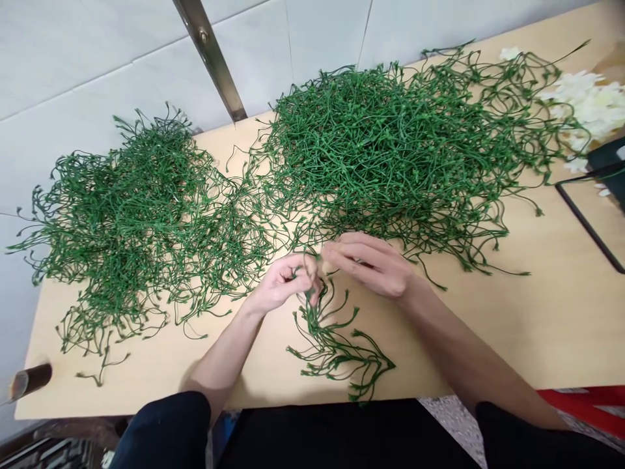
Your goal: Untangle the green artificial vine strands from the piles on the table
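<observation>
My left hand (pixel 288 281) is closed around a small bunch of green plastic flower stems (pixel 332 345), whose branching ends hang down toward the table's front edge. My right hand (pixel 368 264) meets it from the right, fingertips pinched together close to the left fingers. What the right fingertips hold, if anything, is too small to make out. Just beyond both hands spreads a large heap of loose green stems (pixel 390 143). Another heap of the same stems (pixel 122 215) lies to the left.
White artificial flowers (pixel 593 104) lie at the far right of the wooden table (pixel 527 326), by a dark object with a black bar (pixel 588 228). A metal post (pixel 212 58) stands against the tiled wall. A short metal tube (pixel 32 381) sits at the left corner.
</observation>
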A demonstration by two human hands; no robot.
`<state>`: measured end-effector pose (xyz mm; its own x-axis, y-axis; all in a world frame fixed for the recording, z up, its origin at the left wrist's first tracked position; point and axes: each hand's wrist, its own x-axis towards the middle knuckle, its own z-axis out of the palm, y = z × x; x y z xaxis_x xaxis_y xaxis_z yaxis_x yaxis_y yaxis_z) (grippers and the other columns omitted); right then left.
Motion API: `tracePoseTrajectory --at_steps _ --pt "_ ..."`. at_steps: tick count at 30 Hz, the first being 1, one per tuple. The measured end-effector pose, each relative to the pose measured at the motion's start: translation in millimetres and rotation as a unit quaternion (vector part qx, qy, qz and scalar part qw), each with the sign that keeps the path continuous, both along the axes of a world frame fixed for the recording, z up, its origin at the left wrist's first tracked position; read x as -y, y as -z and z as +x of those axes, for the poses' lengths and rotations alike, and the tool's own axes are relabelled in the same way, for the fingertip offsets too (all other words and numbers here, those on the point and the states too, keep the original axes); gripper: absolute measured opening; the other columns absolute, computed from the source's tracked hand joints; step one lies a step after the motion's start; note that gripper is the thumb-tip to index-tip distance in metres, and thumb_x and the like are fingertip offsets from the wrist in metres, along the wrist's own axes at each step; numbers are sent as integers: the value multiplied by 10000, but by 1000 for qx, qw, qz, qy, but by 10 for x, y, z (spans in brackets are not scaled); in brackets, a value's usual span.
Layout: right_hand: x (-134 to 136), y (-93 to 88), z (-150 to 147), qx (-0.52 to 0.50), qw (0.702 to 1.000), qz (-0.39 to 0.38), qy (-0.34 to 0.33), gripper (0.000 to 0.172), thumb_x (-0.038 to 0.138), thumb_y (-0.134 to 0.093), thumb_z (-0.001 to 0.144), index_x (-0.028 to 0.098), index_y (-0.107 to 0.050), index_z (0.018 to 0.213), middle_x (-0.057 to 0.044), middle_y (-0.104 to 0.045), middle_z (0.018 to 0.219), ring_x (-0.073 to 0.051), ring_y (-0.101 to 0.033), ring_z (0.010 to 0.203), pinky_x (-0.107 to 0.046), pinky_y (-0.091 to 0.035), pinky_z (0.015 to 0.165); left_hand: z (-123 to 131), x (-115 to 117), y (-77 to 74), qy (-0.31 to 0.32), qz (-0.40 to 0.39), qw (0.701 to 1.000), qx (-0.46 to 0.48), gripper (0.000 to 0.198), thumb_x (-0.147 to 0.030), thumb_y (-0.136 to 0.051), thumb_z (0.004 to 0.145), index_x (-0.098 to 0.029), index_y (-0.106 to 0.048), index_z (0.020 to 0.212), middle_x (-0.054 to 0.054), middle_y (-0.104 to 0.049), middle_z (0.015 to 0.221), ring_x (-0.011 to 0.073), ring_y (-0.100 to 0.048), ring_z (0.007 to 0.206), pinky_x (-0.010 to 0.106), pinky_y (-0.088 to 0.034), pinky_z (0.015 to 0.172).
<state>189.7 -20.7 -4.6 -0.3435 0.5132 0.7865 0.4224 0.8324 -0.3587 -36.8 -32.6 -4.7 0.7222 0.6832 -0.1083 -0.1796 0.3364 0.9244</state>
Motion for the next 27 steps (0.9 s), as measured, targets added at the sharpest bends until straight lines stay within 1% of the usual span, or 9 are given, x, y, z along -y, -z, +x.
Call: tracePoseTrajectory --at_steps 3,6,10,12,14,16,18,22,27 --pt "-139 17 138 -111 972 75 192 378 100 -592 897 340 -681 1175 -19 -727 851 -175 -683 722 -305 -568 606 -22 18 22 82 -6 995 53 416 -513 -715 751 -173 -510 627 50 -620 493 179 -594 490 328 -471 558" --pt "-240 60 160 -108 951 163 240 470 54 -677 814 327 -667 1196 4 -736 860 -162 -693 731 -282 -577 628 33 -18 34 -19 -38 998 55 331 -418 -739 757 -147 -560 694 34 -645 587 151 -605 512 260 -435 512" --pt "-214 133 5 37 974 19 222 353 196 -582 913 281 -612 1254 -58 -691 1199 -249 -610 1143 -490 -471 1001 118 -63 33 -140 -65 988 30 300 -394 -767 742 -135 -621 783 21 -646 653 129 -610 579 257 -469 589" --pt "-170 146 -40 58 963 -34 262 314 256 -543 934 258 -621 1238 -88 -586 1363 -286 -506 1260 -524 -417 1023 128 -57 44 -163 -74 983 26 328 -417 -771 735 -136 -643 845 25 -649 675 128 -608 601 262 -475 614" --pt "-134 137 -41 28 957 -36 287 285 254 -548 924 268 -647 1191 -84 -587 1357 -285 -515 1215 -496 -434 976 127 -45 63 -174 -84 981 24 381 -422 -792 709 -145 -654 931 32 -658 735 129 -616 648 250 -472 619" --pt "-113 110 -31 -20 968 -22 248 241 214 -563 905 277 -684 1104 -74 -688 1176 -268 -572 1079 -462 -463 896 128 -40 82 -185 -88 979 22 439 -405 -835 655 -159 -655 972 27 -654 783 121 -610 682 227 -461 609" --pt "-97 74 -44 -68 986 -32 146 207 184 -558 898 250 -707 1026 -71 -729 935 -234 -612 894 -417 -492 786 138 -45 94 -215 -76 974 21 457 -363 -875 598 -166 -658 948 13 -644 801 107 -597 701 212 -458 621" --pt "-48 3 -155 -112 979 -164 -47 186 240 -579 905 190 -711 1026 -53 -684 747 -163 -595 675 -317 -509 626 174 -59 93 -255 -29 967 5 413 -270 -901 557 -168 -652 870 -2 -638 814 106 -597 774 222 -477 739" --pt "21 -28 -269 -122 941 -301 -92 111 235 -672 855 197 -727 944 -16 -702 753 -110 -614 630 -238 -499 582 189 -58 92 -262 -25 965 -8 358 -322 -873 604 -171 -655 845 9 -641 855 107 -596 787 208 -494 706"
